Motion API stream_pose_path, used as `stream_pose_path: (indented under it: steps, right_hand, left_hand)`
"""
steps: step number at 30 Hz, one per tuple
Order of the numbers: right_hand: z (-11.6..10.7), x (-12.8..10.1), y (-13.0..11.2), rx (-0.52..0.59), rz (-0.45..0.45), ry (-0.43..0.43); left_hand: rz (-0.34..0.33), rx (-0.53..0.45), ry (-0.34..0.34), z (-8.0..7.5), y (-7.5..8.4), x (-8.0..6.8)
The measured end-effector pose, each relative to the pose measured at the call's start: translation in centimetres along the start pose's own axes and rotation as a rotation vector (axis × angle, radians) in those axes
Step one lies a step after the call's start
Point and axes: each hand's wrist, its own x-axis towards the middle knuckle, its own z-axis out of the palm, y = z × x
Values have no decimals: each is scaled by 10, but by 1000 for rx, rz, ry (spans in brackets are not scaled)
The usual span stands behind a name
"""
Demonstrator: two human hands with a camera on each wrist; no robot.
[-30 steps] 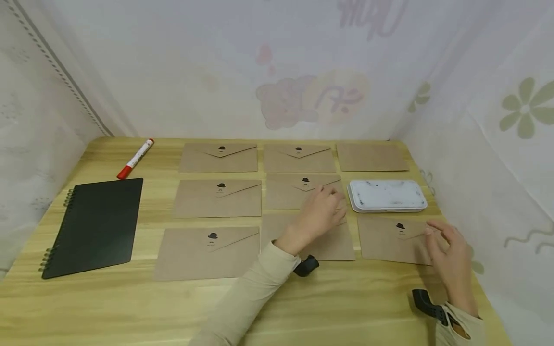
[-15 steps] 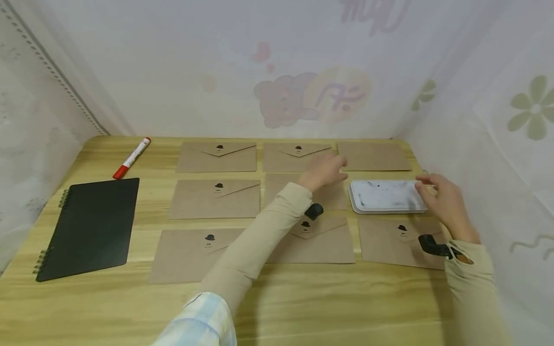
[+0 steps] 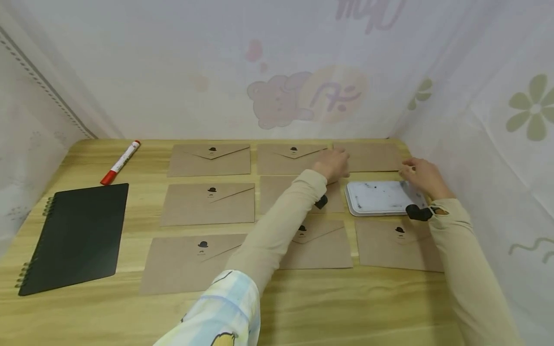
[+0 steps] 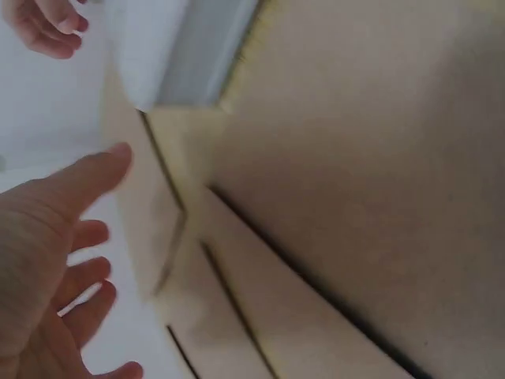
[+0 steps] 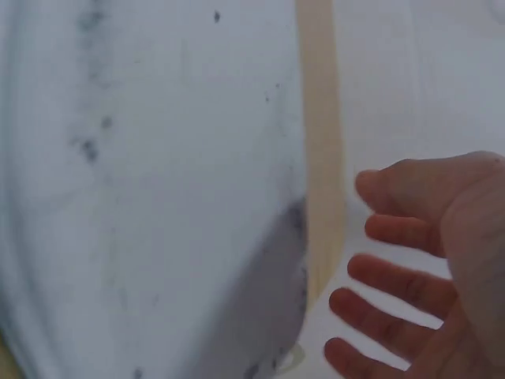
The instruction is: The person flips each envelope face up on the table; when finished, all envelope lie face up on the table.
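Several brown envelopes lie in rows on the wooden table. My left hand reaches to the left edge of the plain back-right envelope; in the left wrist view the left hand has its fingers spread and holds nothing. My right hand hovers at that envelope's right end, just behind the white flat case. Seen from the right wrist, the right hand is spread beside the white case, with nothing in it. I cannot tell if either hand touches the envelope.
A black spiral notebook lies at the left and a red-capped marker behind it. Envelopes with a hat sticker include the back-left one and the front-right one. Patterned curtains close in the back and right sides.
Both hands have moved away from the front-row envelopes toward the back right, the left past the middle row, the right past the white case. Neither picked anything up.
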Motion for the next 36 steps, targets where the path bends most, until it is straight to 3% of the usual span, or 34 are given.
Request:
stream_pose_path:
  steps: [4, 9, 14, 20, 27, 33, 36]
  right_hand:
    - [6, 16, 6, -27, 56, -93]
    - [13, 21, 4, -47, 108, -134]
    - [17, 18, 9, -85, 169, -163]
    - [14, 22, 8, -72, 163, -152]
    - [13, 23, 12, -30, 167, -31]
    - [18, 19, 16, 116, 202, 183]
    - [15, 16, 12, 207, 231, 239]
  left_hand:
    - [0, 94, 5, 11, -1, 11]
    - [-15, 207, 3, 24, 2, 21]
    - [-29, 182, 25, 32, 6, 29]
    - [-26, 149, 130, 35, 3, 35]
    - [45, 144, 87, 32, -1, 34]
    - [-8, 16, 91, 30, -7, 33]
    - [-40, -53, 110, 31, -10, 32]
